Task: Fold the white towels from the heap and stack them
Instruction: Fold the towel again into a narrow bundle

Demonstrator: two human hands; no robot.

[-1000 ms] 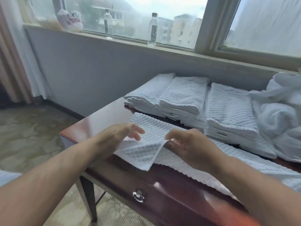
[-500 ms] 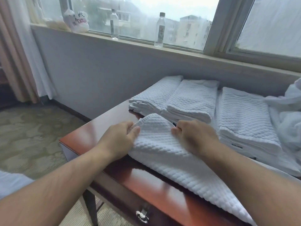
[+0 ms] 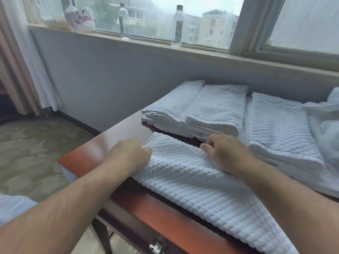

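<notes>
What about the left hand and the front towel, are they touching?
Touching. The head view shows the left hand gripping the left edge of the towel.

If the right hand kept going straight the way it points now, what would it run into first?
Probably the near edge of the folded towel stack just beyond it. The right hand grips the far edge of the front towel, pointing away and leftward; the gap is hard to judge.

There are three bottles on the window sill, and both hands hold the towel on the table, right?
Not quite. The head view shows two bottles on the window sill, not three. The left hand and right hand do both hold the towel on the table.
</notes>
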